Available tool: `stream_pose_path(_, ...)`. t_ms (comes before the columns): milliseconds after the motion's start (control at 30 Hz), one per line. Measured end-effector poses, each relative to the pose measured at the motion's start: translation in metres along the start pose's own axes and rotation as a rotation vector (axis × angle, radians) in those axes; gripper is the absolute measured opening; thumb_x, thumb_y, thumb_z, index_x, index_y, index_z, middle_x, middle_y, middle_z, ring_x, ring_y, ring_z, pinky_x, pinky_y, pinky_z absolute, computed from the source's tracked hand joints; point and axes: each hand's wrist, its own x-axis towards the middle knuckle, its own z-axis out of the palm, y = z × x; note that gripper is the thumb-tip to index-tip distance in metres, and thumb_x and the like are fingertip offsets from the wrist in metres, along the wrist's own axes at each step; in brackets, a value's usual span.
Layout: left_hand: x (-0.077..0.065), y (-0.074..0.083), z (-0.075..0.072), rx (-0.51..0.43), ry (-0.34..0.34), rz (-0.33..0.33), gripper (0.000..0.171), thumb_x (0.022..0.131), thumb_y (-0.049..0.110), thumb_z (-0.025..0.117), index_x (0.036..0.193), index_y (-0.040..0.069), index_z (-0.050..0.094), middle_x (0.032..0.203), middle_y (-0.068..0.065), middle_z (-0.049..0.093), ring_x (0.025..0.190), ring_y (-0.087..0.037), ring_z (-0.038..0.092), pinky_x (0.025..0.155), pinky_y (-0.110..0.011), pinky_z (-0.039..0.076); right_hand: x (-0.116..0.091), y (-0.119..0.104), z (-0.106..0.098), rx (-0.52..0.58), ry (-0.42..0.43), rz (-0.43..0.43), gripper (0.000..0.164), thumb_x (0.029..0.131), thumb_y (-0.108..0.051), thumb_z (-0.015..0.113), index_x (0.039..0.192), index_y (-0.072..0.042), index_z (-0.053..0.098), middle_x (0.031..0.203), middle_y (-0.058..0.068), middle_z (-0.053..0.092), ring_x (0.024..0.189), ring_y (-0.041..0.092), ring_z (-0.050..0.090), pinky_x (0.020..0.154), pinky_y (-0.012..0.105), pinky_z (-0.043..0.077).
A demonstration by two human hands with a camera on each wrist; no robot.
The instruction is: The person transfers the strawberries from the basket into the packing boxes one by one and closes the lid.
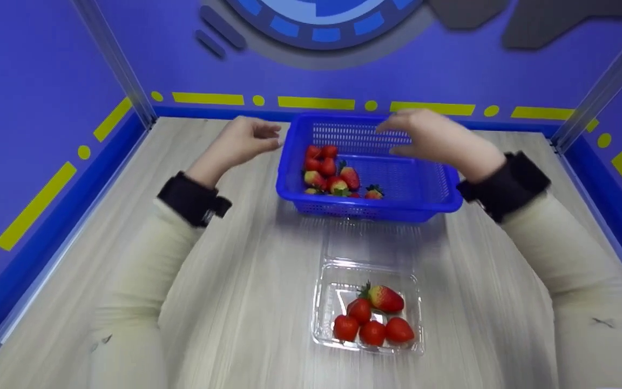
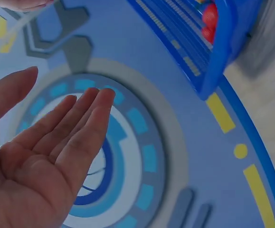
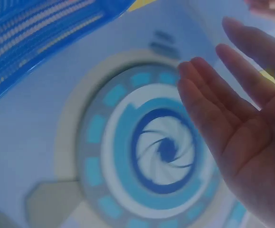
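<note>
In the head view my left hand (image 1: 243, 141) hovers just left of a blue plastic basket (image 1: 367, 207), its fingers relaxed and holding nothing. My right hand (image 1: 432, 138) is over the basket's right side, thumb apart from the fingers, also with nothing in it. Red strawberries (image 1: 328, 166) fill the basket's left part. Closer to me sits a clear plastic box (image 1: 324, 302) holding several strawberries (image 1: 372, 333). Both wrist views show bare palms: the left hand (image 2: 52, 142) with fingers nearly straight, the right hand (image 3: 241, 114) likewise.
A pale wood-grain table (image 1: 235, 259) lies under everything. Blue panels with yellow dashes (image 1: 316, 102) close off the back and both sides. The clear box's transparent lid (image 1: 370, 240) lies folded back toward the basket.
</note>
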Motion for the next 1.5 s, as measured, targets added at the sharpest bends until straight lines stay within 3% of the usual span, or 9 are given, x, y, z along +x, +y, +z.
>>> stream_pose_path(267,0.055,-0.026,0.021,0.001,0.052,-0.081,0.049,0.098,0.018,0.064,0.140,-0.006,0.057,0.140,-0.026,0.063,0.131,-0.037,0.061,0.112,-0.045,0.051,0.052,0.036,0.021,0.082,-0.050,0.107,0.043,0.091,-0.005,0.073,0.132,0.003,0.064,0.135,0.027,0.065,0.122,0.045,0.061,0.107,0.057,0.051)
stream_pose_path(500,0.070,-0.053,0.048,0.092,0.101,-0.187,0.051,0.099,0.019,0.065,0.137,-0.013,0.056,0.139,-0.029,0.062,0.130,-0.038,0.061,0.111,-0.043,0.052,0.073,0.040,0.060,0.095,-0.195,0.097,0.045,0.089,0.000,0.074,0.133,0.002,0.065,0.137,0.024,0.065,0.126,0.043,0.061,0.109,0.055,0.051)
stream_pose_path(600,0.071,-0.058,0.049,0.102,0.128,-0.250,0.045,0.097,0.019,0.068,0.129,-0.012,0.063,0.117,-0.025,0.073,0.103,-0.029,0.071,0.096,-0.036,0.058,0.086,0.041,0.074,0.129,-0.237,0.110,0.047,0.087,0.002,0.075,0.133,0.001,0.066,0.137,0.023,0.066,0.125,0.042,0.062,0.108,0.054,0.052)
stream_pose_path(700,0.073,-0.062,0.051,0.086,0.119,-0.320,0.036,0.095,0.017,0.072,0.117,-0.011,0.069,0.089,-0.017,0.073,0.068,-0.017,0.063,0.070,-0.027,0.056,0.098,0.042,0.089,0.190,-0.291,0.151,0.048,0.087,0.001,0.075,0.134,0.000,0.066,0.138,0.022,0.066,0.127,0.041,0.061,0.109,0.052,0.052)
stream_pose_path(900,0.076,-0.069,0.057,0.083,0.064,-0.425,0.032,0.093,0.014,0.075,0.109,-0.013,0.070,0.090,-0.021,0.073,0.041,-0.008,0.051,0.043,-0.016,0.047,0.115,0.042,0.121,0.223,-0.396,0.181,0.046,0.089,0.001,0.071,0.134,-0.003,0.066,0.139,0.024,0.064,0.130,0.040,0.059,0.107,0.050,0.054)
stream_pose_path(1000,0.080,-0.070,0.059,0.092,0.059,-0.437,0.034,0.094,0.013,0.075,0.110,-0.016,0.069,0.073,-0.018,0.068,0.033,-0.007,0.047,0.036,-0.016,0.044,0.119,0.042,0.133,0.229,-0.412,0.181,0.042,0.090,0.000,0.071,0.131,-0.005,0.069,0.135,0.022,0.067,0.127,0.039,0.060,0.106,0.049,0.054)
stream_pose_path(1133,0.090,-0.079,0.061,0.138,0.049,-0.451,0.037,0.093,0.018,0.077,0.110,-0.013,0.070,0.075,-0.018,0.071,0.043,-0.014,0.060,0.049,-0.023,0.057,0.120,0.042,0.144,0.259,-0.424,0.202,0.040,0.089,0.002,0.070,0.129,-0.005,0.071,0.132,0.021,0.069,0.124,0.037,0.063,0.106,0.049,0.055)
stream_pose_path(1300,0.111,-0.099,0.066,0.262,0.041,-0.402,0.039,0.088,0.028,0.082,0.106,-0.005,0.073,0.106,-0.020,0.076,0.089,-0.025,0.073,0.083,-0.030,0.062,0.120,0.042,0.153,0.254,-0.449,0.235,0.041,0.088,0.001,0.068,0.128,-0.004,0.071,0.129,0.019,0.070,0.110,0.029,0.064,0.102,0.044,0.057)
stream_pose_path(1500,0.100,-0.079,0.064,0.303,0.009,-0.439,0.040,0.096,0.020,0.072,0.125,-0.006,0.067,0.130,-0.020,0.069,0.120,-0.029,0.066,0.109,-0.035,0.053,0.125,0.039,0.157,0.225,-0.452,0.237,0.041,0.089,-0.009,0.073,0.129,-0.003,0.069,0.128,0.018,0.070,0.106,0.025,0.062,0.101,0.043,0.055)
